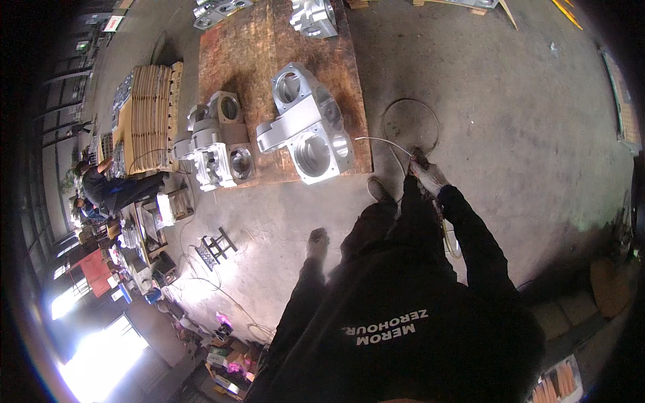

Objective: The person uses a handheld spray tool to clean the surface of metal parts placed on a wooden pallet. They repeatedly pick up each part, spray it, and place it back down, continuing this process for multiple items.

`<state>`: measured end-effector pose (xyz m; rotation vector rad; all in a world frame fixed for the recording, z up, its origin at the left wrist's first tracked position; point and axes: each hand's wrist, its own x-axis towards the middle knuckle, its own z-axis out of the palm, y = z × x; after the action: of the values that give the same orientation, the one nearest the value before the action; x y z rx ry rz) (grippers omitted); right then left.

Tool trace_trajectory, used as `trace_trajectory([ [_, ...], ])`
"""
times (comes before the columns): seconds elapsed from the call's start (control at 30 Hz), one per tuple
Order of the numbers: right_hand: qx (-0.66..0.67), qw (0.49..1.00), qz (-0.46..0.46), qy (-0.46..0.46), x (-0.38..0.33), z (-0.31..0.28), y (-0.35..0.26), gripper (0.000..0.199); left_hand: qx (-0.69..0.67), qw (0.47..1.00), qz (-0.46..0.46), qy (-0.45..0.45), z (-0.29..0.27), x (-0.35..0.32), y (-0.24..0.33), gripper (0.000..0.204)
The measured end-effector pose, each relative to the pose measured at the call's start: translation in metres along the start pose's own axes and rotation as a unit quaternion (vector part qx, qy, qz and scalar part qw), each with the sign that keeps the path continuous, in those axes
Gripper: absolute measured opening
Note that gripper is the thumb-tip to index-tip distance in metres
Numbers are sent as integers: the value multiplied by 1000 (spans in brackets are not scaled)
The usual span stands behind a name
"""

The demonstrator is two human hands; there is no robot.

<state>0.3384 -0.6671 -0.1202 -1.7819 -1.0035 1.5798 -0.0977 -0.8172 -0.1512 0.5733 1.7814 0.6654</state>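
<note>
My right hand, in a pale glove with dark fingertips, is closed round an air blow gun. The gun's long thin curved nozzle points left toward a silver metal casting with large round bores. That casting rests near the right edge of a worn wooden tabletop, a short way from the nozzle tip. At my left side hangs my gloved left hand, its fingers curled, with nothing visible in it. More castings sit together at the table's left edge.
Further castings lie at the table's far end. An air hose loops on the floor right of the table. A dark metal step stool stands at left, near a stack of brown sheets and another person.
</note>
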Motion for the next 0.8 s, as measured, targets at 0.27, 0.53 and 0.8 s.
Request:
trace_trajectory([
  [0.27, 45, 993, 111, 22, 47, 20, 31, 52, -13, 1000, -17, 3, 7, -1, 19, 18],
  [0.53, -194, 980, -22, -33, 62, 28, 18, 32, -6, 998, -47, 43, 6, -23, 21, 20],
  [0.8, 66, 978, 186, -74, 37, 1, -25, 45, -27, 996, -63, 54, 7, -31, -16, 18],
])
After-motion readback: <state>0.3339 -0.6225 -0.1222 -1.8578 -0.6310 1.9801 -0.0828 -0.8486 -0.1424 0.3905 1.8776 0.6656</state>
